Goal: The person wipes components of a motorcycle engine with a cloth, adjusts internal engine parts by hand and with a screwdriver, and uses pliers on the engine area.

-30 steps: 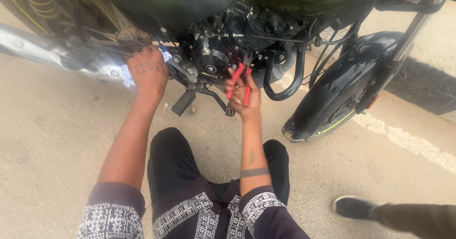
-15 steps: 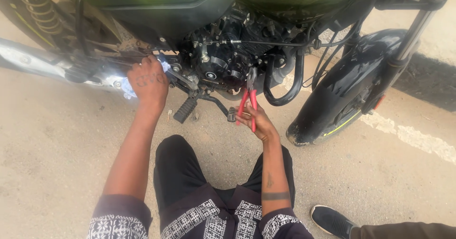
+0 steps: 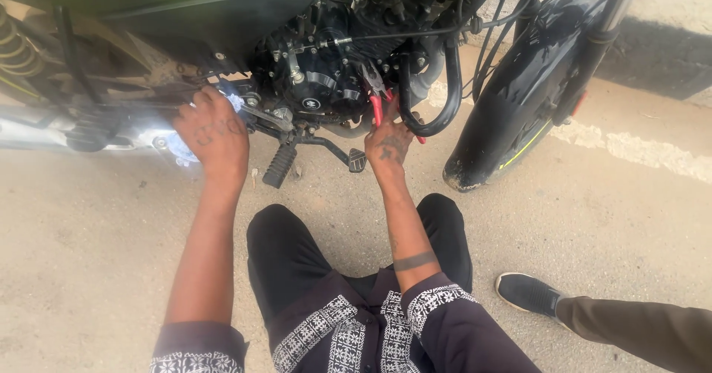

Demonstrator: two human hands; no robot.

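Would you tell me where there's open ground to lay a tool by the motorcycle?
Bare concrete lies left of the left hand; more lies between the front wheel and the shoe. Around the pliers and right hand it is crowded.

Flat daylight, soft shadows under me; white glare blooms at the left by my left hand [image 3: 213, 132], edges slightly soft.

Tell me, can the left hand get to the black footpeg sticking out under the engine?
Probably yes. The left hand rests on the motorcycle's frame just up and left of the footpeg, and only bare ground lies between them. The right hand is busy holding red-handled pliers by the engine.
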